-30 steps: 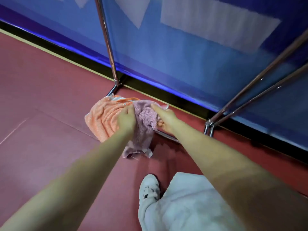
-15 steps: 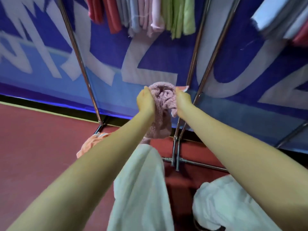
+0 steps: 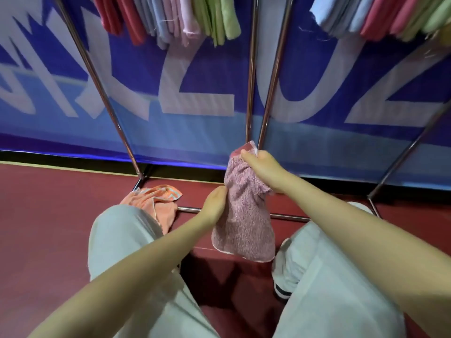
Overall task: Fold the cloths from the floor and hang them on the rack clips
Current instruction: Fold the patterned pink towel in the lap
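Both hands (image 3: pixel 264 170) (image 3: pixel 216 206) hold pink cloth (image 3: pixel 245 223), long axis vertical.

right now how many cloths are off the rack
2: the pink cloth held up by the right hand and left hand, and the orange cloth on the floor, partly behind a knee; more may be hidden.
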`<state>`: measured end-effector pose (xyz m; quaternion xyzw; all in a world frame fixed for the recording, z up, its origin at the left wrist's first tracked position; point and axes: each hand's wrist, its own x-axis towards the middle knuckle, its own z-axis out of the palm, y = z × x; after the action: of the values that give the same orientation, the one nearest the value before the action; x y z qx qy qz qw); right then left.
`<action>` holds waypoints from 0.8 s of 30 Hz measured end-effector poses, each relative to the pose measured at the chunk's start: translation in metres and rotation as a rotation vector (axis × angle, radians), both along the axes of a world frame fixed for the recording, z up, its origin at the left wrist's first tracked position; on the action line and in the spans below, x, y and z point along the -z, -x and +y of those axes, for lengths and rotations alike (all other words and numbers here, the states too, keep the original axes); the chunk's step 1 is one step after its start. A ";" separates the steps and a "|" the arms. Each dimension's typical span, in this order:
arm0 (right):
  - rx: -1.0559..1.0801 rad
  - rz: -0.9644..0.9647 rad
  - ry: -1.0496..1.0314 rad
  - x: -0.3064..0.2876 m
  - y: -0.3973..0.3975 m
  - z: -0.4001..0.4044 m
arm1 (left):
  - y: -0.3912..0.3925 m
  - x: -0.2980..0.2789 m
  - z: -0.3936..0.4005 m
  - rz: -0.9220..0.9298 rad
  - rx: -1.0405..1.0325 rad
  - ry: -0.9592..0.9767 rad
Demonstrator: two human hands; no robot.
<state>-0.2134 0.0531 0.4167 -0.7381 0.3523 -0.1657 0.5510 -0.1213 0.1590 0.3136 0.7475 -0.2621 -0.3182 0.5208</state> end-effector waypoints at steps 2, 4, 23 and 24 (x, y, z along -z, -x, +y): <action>0.010 0.037 0.003 0.020 0.002 0.004 | -0.003 0.013 0.007 0.030 -0.004 -0.005; -0.006 0.040 -0.012 0.038 0.005 0.011 | -0.005 0.023 0.014 0.040 0.001 -0.012; 0.022 0.054 -0.117 0.126 0.018 0.025 | 0.006 0.057 0.026 0.284 0.147 0.065; -0.005 0.070 -0.083 0.127 0.022 0.025 | 0.008 0.060 0.026 0.269 0.167 0.066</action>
<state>-0.2350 0.0778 0.2896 -0.7209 0.3761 -0.1236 0.5688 -0.1292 0.1855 0.2538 0.6563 -0.2615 -0.4489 0.5472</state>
